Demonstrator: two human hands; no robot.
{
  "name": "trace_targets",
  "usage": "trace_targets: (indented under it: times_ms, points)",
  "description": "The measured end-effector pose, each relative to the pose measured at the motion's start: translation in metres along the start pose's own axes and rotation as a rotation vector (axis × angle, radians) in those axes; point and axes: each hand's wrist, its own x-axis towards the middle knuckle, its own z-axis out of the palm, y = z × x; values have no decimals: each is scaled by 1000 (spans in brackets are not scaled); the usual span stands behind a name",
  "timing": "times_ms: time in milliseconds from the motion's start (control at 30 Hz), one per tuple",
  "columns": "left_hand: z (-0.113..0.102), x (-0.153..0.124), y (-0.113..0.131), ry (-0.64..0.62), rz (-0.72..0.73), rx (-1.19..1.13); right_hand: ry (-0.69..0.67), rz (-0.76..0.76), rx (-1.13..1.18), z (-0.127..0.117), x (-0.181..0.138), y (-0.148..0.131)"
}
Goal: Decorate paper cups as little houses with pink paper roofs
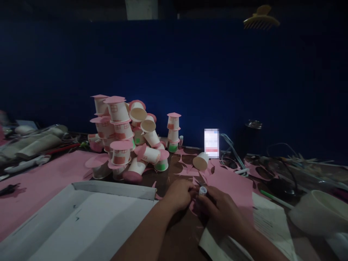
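Observation:
My left hand point(179, 195) and my right hand point(220, 210) meet low in the middle of the table, both with fingers curled. Between them stands a small tube with a white top point(202, 190), like a glue stick, gripped by my right hand. My left hand's fingertips pinch at something beside the tube, possibly a pink paper piece; I cannot make it out. Behind the hands lies a pile of paper cups with pink paper roofs point(122, 134), made up like little houses.
A single cup point(200, 161) lies on its side by pink paper scraps point(190, 168). A white cardboard tray point(89, 217) sits front left, pink sheets point(40, 181) to the left, printed paper point(269, 221) and a white bowl point(320, 212) right. Cables point(231, 148) run behind.

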Motion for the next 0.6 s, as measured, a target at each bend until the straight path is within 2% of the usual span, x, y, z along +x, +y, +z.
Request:
trace_targets:
  times_ms: [200,400,600]
  points:
    - [1,0,-3,-11,-26,-1,-10,9,-50,-2,-3,-3]
    - [4,3,-5,1,-26,6,-51,1,-24,-7,-6,-9]
    - [3,3,-4,-5,-8,17,-30,20,20,-9,-6,-11]
